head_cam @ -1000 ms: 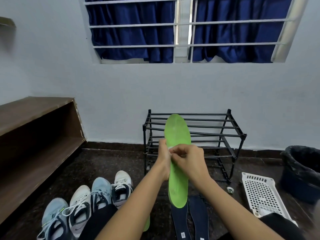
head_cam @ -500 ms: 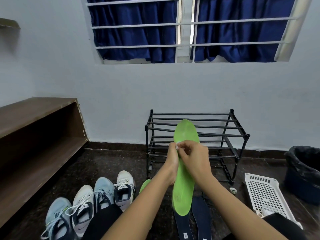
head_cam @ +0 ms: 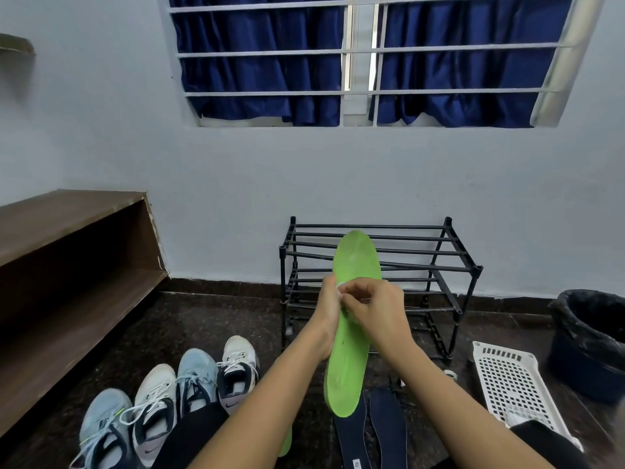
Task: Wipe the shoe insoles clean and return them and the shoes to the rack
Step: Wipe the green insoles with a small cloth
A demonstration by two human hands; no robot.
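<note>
I hold a bright green insole [head_cam: 348, 363] upright in front of me, toe end up. My left hand [head_cam: 329, 308] grips its left edge at mid-length. My right hand [head_cam: 375, 308] pinches a small white wipe [head_cam: 341, 285] against the insole's face. A second green insole [head_cam: 285, 441] lies on the floor, mostly hidden under my left forearm. Two dark navy insoles [head_cam: 372, 431] lie side by side on the floor below. Several sneakers [head_cam: 196, 377] stand in a row at lower left. The black metal shoe rack [head_cam: 449, 269] stands bare against the wall behind the insole.
A white perforated plastic basket [head_cam: 510, 384] lies on the floor at right, with a black lined bin [head_cam: 588, 336] beyond it. A low brown wooden shelf [head_cam: 67, 265] runs along the left wall. The floor is dark speckled stone.
The green insole and both hands shifted slightly, and my right hand with the wipe moved a little up and down along the insole's face. Nothing was let go.
</note>
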